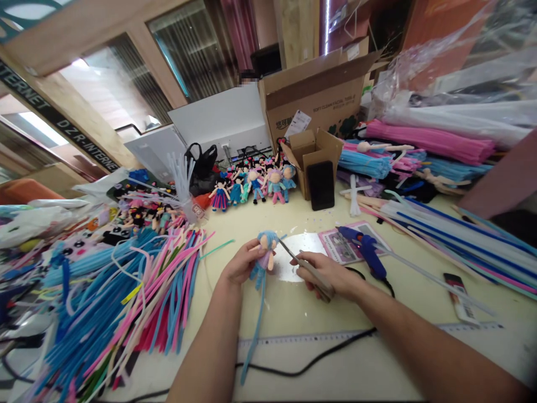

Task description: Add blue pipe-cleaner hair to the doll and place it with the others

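I see L hand (243, 262) pinching pipe-cleaner doll (263, 259) upright, prob. to steady it vs. scissors (305, 263) gripped in R hand (329, 272).

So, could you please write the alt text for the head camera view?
A person's left hand holds a small blue-haired doll, and the right hand holds a slim tool, perhaps scissors, pointed at the doll. On the pale table are fuzzy craft stems, a blue glue gun and more dolls.
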The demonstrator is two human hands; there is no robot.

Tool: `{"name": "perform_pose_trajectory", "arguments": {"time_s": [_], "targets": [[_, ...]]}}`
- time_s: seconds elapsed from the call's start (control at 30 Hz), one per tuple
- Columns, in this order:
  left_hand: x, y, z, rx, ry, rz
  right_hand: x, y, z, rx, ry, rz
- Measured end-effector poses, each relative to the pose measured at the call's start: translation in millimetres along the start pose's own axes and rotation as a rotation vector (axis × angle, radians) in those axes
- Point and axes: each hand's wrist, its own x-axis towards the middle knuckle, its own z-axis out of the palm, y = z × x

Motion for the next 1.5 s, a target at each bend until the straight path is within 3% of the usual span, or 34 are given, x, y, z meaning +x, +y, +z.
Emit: {"name": "perform_pose_trajectory", "arguments": {"time_s": [0.2,0.57,0.77,1.1,1.2,1.37,1.5], "targets": [[1,-2,-3.6,0.003,0.000,-0.008,5,7,0,0.019,-0.002,-0.035],[3,-5,-7.8,0.007,-0.011,-0.010,-4,-6,6,0.124,-0.004,0.036],[1,-5,-10.8,-0.013,-0.079,-0.038,-3,-6,4,0.183,0.051,0.059],[0,-3,-12.8,-0.004,-0.059,-0.062,0,-6,1,0.200,0.094,0.078],[1,-4,-16.2,-0.023,-0.028,-0.036,-1,-3,-1,0.257,0.037,0.047],[0,-4,-18.8,-0.041,-0.013,0.010,-5,5,-3,0.283,-0.180,-0.031],[0,-4,-15.6,-0.040,-0.040,-0.007,-9,2,-2,0.206,-0.232,-0.065]]}}
